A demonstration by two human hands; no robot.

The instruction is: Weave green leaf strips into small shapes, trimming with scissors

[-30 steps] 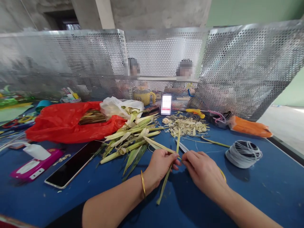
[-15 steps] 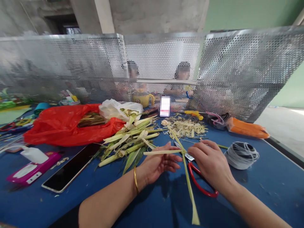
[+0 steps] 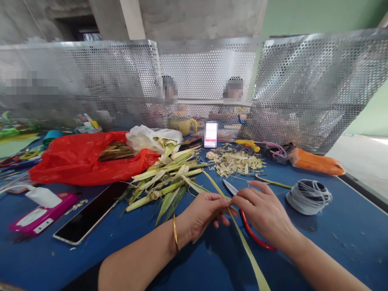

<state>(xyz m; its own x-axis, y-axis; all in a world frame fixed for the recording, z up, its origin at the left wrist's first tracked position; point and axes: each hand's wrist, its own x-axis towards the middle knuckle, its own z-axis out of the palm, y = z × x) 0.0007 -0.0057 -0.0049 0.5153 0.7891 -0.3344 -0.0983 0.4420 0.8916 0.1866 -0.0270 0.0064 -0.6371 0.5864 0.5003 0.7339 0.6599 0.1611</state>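
Left hand (image 3: 207,210) and right hand (image 3: 260,212) pinch a leaf strip (image 3: 254,264) — apparently a folding step.
The next move likely calls for a firm fingertip grip. Flat, pale yellow-green, the strip slants between them toward the lower edge; scissors (image 3: 230,188) under the right hand — held or not, I cannot tell.
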